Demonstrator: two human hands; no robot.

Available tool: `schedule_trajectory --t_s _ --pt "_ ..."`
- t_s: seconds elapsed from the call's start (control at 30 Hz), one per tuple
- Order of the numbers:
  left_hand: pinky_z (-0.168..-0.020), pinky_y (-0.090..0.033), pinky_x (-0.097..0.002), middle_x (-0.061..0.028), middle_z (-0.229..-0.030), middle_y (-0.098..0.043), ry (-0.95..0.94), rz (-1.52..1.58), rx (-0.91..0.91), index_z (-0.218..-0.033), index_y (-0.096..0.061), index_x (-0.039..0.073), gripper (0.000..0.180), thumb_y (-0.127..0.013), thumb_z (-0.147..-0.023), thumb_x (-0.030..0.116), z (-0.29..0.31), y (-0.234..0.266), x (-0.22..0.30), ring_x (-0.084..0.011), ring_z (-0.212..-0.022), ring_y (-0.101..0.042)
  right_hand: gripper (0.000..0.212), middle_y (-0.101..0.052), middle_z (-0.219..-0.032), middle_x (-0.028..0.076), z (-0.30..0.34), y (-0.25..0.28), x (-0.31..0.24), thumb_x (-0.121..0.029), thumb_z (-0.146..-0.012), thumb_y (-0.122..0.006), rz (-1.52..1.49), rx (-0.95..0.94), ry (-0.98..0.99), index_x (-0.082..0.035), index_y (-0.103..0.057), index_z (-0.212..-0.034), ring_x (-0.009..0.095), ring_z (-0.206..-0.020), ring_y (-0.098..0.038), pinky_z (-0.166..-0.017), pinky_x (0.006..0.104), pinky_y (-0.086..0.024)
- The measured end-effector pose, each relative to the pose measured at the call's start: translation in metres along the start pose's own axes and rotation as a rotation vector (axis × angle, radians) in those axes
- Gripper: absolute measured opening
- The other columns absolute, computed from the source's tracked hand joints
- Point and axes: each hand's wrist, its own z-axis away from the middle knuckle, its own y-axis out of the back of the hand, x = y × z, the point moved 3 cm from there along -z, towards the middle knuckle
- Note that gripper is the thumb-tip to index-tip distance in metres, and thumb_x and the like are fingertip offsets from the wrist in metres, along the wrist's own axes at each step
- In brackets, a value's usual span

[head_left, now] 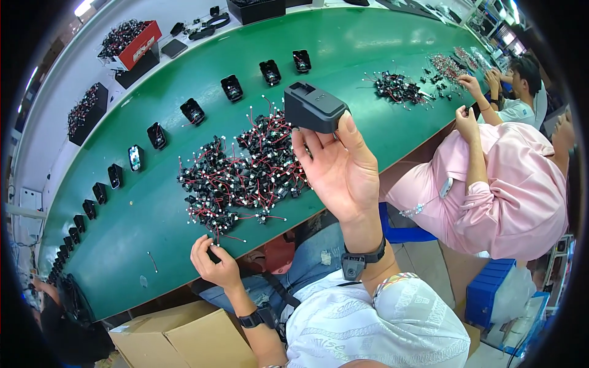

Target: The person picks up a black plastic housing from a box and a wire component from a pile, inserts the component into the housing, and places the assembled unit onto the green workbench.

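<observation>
My right hand (343, 168) is raised over the table, its fingertips and thumb gripping a black plastic housing (315, 109) with a rectangular recess in its top. Lower and to the left, my left hand (215, 264) is closed at the table's front edge, thumb against fingers. Whatever it pinches is too small and dark to make out. Just beyond those fingers begins a large pile of small black parts with red and black wires and white connectors (245, 165). The raised housing hides the pile's upper right corner.
A curved row of open black housings (232, 88) runs along the green table (343, 37). Behind it stand a red box (138, 46) and a black bin (92, 113) of wired parts. A person in pink (491, 190) sits at right, near another pile (399, 87). A cardboard box (190, 340) stands below.
</observation>
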Motion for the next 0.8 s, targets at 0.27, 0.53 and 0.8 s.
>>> schedule_trajectory --t_s 0.27,0.53,0.8 --pt "-0.088 -0.049 -0.0418 -0.0139 -0.103 -0.068 -0.003 0.004 -0.005 -0.092 -0.064 -0.001 0.013 -0.056 -0.083 -0.004 0.000 -0.001 0.001 -0.0324 -0.097 -0.063 0.029 -0.068 -0.120 0.008 -0.003 0.013 -0.001 -0.022 -0.095 -0.067 0.055 -0.017 0.100 -0.008 -0.062 -0.121 0.020 -0.116 -0.060 -0.111 0.0424 -0.040" --pt "-0.086 -0.049 -0.0419 -0.0142 -0.102 -0.068 -0.022 -0.007 0.016 -0.092 -0.064 -0.001 0.014 -0.057 -0.081 -0.004 -0.003 -0.001 -0.001 -0.0330 -0.095 -0.063 0.018 -0.065 -0.106 0.006 -0.055 0.019 -0.024 -0.004 -0.092 -0.070 0.492 -0.121 0.233 -0.012 -0.054 -0.088 0.015 -0.102 -0.061 -0.095 0.0319 -0.047" --pt "-0.082 -0.050 -0.0428 -0.0143 -0.098 -0.067 -0.015 -0.026 0.072 -0.089 -0.063 0.000 0.015 -0.056 -0.076 -0.003 -0.005 -0.003 0.002 -0.0342 -0.090 -0.062 0.021 -0.072 -0.091 0.011 -0.237 0.071 -0.119 -0.004 -0.073 -0.079 2.189 -0.491 0.941 -0.005 -0.058 -0.073 0.033 -0.114 -0.064 -0.099 0.0433 -0.047"
